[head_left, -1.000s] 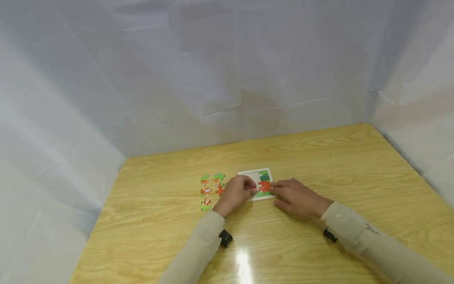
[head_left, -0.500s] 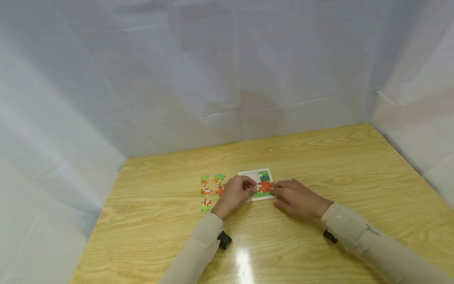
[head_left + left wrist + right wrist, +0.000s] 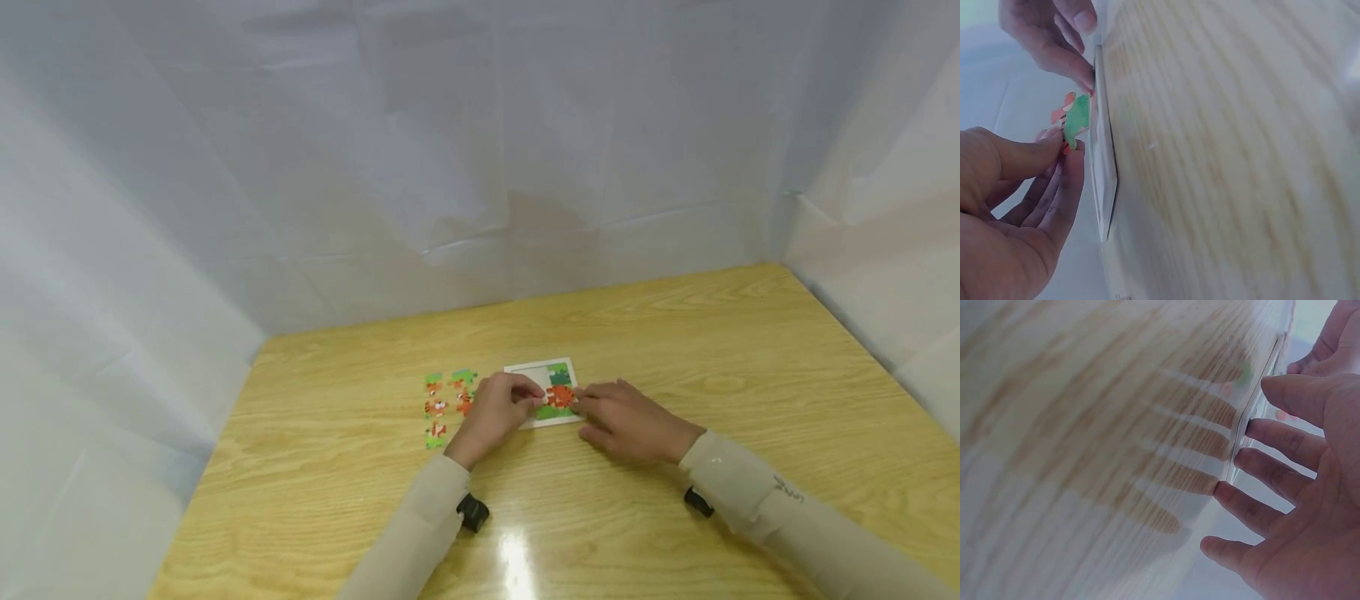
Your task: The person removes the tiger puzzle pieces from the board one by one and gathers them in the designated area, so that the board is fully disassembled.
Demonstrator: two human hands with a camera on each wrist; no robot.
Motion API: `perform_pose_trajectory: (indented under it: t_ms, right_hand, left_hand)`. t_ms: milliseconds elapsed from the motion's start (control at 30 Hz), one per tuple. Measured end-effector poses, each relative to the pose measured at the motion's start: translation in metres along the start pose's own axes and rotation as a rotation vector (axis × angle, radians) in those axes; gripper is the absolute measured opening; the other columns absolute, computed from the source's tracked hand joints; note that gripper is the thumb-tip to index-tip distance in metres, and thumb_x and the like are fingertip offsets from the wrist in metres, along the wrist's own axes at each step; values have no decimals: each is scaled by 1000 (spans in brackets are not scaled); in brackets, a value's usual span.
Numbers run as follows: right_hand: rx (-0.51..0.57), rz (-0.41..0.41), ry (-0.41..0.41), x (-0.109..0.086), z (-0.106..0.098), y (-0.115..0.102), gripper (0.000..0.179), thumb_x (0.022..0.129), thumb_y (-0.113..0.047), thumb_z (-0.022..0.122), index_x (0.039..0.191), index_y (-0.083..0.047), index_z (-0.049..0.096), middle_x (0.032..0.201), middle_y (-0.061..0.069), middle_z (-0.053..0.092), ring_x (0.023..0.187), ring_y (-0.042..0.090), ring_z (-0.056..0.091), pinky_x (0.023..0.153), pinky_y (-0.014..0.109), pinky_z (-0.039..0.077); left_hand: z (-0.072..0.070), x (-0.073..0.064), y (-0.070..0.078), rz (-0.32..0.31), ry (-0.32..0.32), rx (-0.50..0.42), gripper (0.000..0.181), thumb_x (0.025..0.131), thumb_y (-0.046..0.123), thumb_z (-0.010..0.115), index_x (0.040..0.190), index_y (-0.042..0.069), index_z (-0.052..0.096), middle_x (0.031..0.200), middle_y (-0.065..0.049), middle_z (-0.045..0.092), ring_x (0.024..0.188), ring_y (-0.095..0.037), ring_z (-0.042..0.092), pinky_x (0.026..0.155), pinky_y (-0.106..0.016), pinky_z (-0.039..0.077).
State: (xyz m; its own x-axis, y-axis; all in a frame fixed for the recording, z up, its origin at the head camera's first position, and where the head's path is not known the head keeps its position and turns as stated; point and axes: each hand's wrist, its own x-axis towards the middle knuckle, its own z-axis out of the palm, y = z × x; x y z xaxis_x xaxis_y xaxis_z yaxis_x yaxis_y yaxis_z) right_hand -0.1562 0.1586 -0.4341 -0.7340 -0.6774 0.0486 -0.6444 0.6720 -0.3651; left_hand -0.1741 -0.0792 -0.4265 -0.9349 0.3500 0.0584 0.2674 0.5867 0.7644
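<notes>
My left hand [image 3: 491, 421] pinches a green and orange jigsaw puzzle piece [image 3: 1077, 115] between thumb and fingers. In the left wrist view the piece stands tilted at the surface of a white-rimmed puzzle tray [image 3: 536, 364]. Along the tray's right side lie a dark green piece [image 3: 558, 372] and an orange striped piece [image 3: 562, 394]. The tray's left part is partly hidden behind my left hand. My right hand [image 3: 633, 421] has its fingers extended, with fingertips [image 3: 1252, 429] right at the tray's edge.
Several loose puzzle pieces lie left of the tray, among them a tiger-face piece [image 3: 435, 407] and a green-topped one [image 3: 462, 377]. A wooden table [image 3: 337, 500] bears everything. White sheeting [image 3: 390, 167] hangs behind it and at both sides.
The left hand has shifted very slightly at the tray, and more of the green along the tray's lower side shows. The right hand and the loose pieces have stayed in place.
</notes>
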Motion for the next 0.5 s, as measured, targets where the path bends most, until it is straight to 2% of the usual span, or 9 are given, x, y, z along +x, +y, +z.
perform_pose_trajectory:
  t_ms: [167,500]
  right_hand:
    - [-1,3,-4,0,1,1,41,101,-23,65,133,1,63,141,20,57,128,38,54,106,71,31]
    - [-2,23,-17,-2,2,1,42,101,-25,64,135,0,62,144,19,55,131,37,51,109,70,29]
  left_hand:
    - [-8,-7,-1,5,37,-34,7,95,7,72,96,9,78,93,0,74,81,-10,66,75,-28,55]
    - [-32,-24,-14,-4,116,-6,6,94,9,73,95,12,78,92,4,73,81,-11,67,73,-29,56]
